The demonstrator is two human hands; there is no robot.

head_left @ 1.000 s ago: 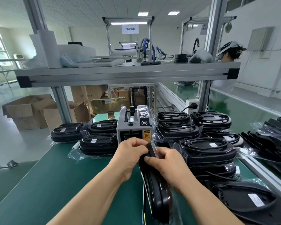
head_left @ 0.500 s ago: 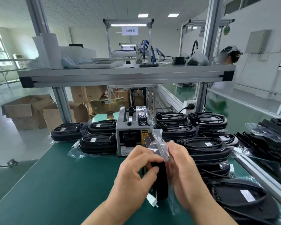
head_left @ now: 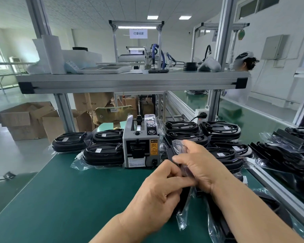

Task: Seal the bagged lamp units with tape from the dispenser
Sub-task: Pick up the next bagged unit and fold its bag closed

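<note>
Head view: gripping lamp [head_left: 184, 202] bag with left hand [head_left: 158, 192] and right hand [head_left: 198, 165], just right of dispenser [head_left: 140, 149]. Open mat [head_left: 68, 199] leftward; stacks [head_left: 223, 132] crowding right edge.

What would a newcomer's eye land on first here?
Center frame, the left hand and right hand pinch one bagged lamp unit, held on edge over the green table. Just behind them stands the grey tape dispenser, flanked by a left stack and a right stack of bagged black units.
</note>
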